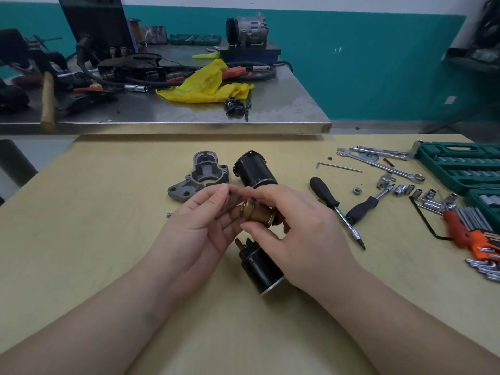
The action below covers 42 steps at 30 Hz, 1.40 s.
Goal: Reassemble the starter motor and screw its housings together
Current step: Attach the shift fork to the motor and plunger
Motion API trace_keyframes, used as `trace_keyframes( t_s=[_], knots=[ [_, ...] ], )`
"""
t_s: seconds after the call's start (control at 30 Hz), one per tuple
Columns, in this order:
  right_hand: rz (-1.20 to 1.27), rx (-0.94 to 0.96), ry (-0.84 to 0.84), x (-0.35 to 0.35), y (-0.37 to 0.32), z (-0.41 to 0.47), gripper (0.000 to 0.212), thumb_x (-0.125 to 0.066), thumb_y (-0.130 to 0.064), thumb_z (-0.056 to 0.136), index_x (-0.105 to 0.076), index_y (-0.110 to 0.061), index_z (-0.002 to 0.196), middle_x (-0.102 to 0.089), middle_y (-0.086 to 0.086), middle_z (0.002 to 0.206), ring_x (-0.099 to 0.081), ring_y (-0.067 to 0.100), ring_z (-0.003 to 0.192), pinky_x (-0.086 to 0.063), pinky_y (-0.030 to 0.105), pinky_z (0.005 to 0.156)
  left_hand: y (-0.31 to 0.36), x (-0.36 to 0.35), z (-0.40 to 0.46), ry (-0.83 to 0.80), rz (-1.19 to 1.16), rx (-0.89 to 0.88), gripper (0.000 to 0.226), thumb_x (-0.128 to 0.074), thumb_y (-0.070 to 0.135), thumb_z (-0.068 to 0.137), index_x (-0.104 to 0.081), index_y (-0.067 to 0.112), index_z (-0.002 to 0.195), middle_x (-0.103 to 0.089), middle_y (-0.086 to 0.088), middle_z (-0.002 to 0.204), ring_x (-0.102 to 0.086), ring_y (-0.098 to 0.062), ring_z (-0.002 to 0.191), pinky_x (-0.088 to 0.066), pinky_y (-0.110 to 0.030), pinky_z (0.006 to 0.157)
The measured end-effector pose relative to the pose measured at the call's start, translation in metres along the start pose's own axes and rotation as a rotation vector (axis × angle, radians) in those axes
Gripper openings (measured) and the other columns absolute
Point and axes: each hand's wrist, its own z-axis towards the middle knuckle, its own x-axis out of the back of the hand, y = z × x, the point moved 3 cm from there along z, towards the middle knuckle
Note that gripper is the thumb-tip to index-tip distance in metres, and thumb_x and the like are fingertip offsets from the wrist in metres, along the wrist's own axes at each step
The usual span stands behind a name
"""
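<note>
Starter parts: one brass plunger (258,212) pinched between my two hands, left (203,226) and right (295,228); two black cylinders, at twelve (255,170) and six o'clock (261,269); one grey housing (201,175) on the bench (108,212).

Head cam looks fwd/down, close over the table (108,239).

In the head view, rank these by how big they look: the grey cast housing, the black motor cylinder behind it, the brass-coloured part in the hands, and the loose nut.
1. Black motor cylinder and grey cast housing: too alike to rank.
2. Brass-coloured part, partly hidden by fingers and nearer the camera.
3. Loose nut, plainly smallest.
</note>
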Motion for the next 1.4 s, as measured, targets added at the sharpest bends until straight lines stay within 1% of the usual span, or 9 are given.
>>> trace_keyframes(
  t_s=[0.13, 0.27, 0.4, 0.57, 0.67, 0.8, 0.9, 1.1, 1.4],
  knots=[
    [-0.017, 0.024, 0.015, 0.000, -0.001, 0.000, 0.036, -0.090, -0.025, 0.087, -0.075, -0.017, 0.119, -0.073, -0.009, 0.102, -0.049, -0.006, 0.091, -0.041, 0.006, 0.084, 0.000, 0.001, -0.002, 0.084, 0.120, -0.066, 0.018, -0.071, 0.025, 0.094, -0.082, 0.013, 0.102, -0.077, -0.012, 0.099, -0.075, -0.025, 0.088, -0.061, -0.029, 0.070],
    [-0.009, 0.049, 0.038, 0.000, 0.001, 0.000, 0.034, -0.088, -0.020, 0.089, -0.074, -0.012, 0.119, -0.072, -0.003, 0.104, -0.052, 0.002, 0.088, -0.046, 0.014, 0.081, 0.002, 0.002, -0.001, 0.138, 0.137, -0.068, 0.019, -0.072, 0.024, 0.091, -0.083, 0.015, 0.103, -0.077, -0.017, 0.099, -0.076, -0.026, 0.085, -0.063, -0.032, 0.071],
    [0.035, 0.073, 0.083, 0.001, 0.002, 0.001, 0.032, -0.085, -0.007, 0.089, -0.074, -0.007, 0.119, -0.069, 0.004, 0.116, -0.057, 0.005, 0.090, -0.056, 0.027, 0.082, 0.000, 0.002, -0.002, 0.080, 0.083, -0.005, 0.035, -0.078, 0.031, 0.091, -0.079, 0.004, 0.113, -0.075, -0.025, 0.112, -0.075, -0.032, 0.099, -0.064, -0.036, 0.083],
    [0.152, 0.088, 0.056, 0.004, 0.002, 0.005, 0.028, -0.083, -0.001, 0.089, -0.075, -0.004, 0.116, -0.069, 0.006, 0.116, -0.069, 0.017, 0.099, -0.060, 0.034, 0.086, -0.003, 0.007, -0.001, 0.058, -0.040, 0.078, 0.034, -0.081, 0.015, 0.086, -0.077, -0.002, 0.116, -0.075, -0.026, 0.116, -0.076, -0.030, 0.105, -0.064, -0.030, 0.084],
    [0.230, -0.004, 0.110, 0.019, 0.011, 0.015, 0.021, -0.077, -0.010, 0.093, -0.076, -0.014, 0.113, -0.073, -0.006, 0.109, -0.071, 0.013, 0.100, -0.059, 0.028, 0.086, -0.003, 0.011, 0.002, 0.089, -0.164, 0.139, 0.022, -0.070, 0.011, 0.091, -0.081, 0.000, 0.107, -0.077, -0.023, 0.114, -0.079, -0.031, 0.105, -0.065, -0.028, 0.080],
    [0.135, -0.289, 0.240, 0.047, 0.057, 0.029, 0.024, -0.069, -0.019, 0.097, -0.075, -0.035, 0.115, -0.073, -0.021, 0.094, -0.070, 0.001, 0.090, -0.057, 0.019, 0.078, 0.001, 0.016, 0.007, 0.130, -0.335, 0.167, 0.038, -0.068, 0.016, 0.094, -0.069, -0.001, 0.127, -0.076, -0.020, 0.124, -0.077, -0.032, 0.112, -0.065, -0.025, 0.076],
    [-0.138, -0.493, 0.046, 0.046, 0.094, 0.029, 0.021, -0.067, -0.026, 0.097, -0.075, -0.034, 0.115, -0.071, -0.019, 0.092, -0.067, 0.008, 0.094, -0.057, 0.037, 0.087, 0.002, 0.020, 0.009, 0.158, -0.372, 0.170, 0.045, -0.069, 0.020, 0.094, -0.065, -0.003, 0.132, -0.075, -0.021, 0.127, -0.077, -0.033, 0.113, -0.066, -0.026, 0.076],
    [-0.324, -0.515, -0.358, 0.019, 0.105, 0.024, 0.026, -0.070, -0.051, 0.093, -0.073, -0.039, 0.116, -0.065, -0.019, 0.092, -0.062, 0.013, 0.094, -0.052, 0.034, 0.073, -0.002, 0.020, 0.009, 0.173, -0.372, 0.201, 0.042, -0.071, 0.016, 0.093, -0.064, -0.004, 0.129, -0.077, -0.023, 0.115, -0.078, -0.038, 0.109, -0.066, -0.028, 0.074],
    [-0.405, -0.603, -0.337, 0.026, 0.116, 0.019, 0.028, -0.044, -0.032, 0.109, -0.070, -0.033, 0.119, -0.073, -0.004, 0.111, -0.063, 0.024, 0.101, -0.054, 0.039, 0.082, -0.003, 0.023, 0.011, 0.205, -0.341, 0.174, 0.027, -0.071, 0.010, 0.090, -0.071, -0.002, 0.114, -0.076, -0.017, 0.106, -0.078, -0.037, 0.108, -0.065, -0.025, 0.077]
  ],
)
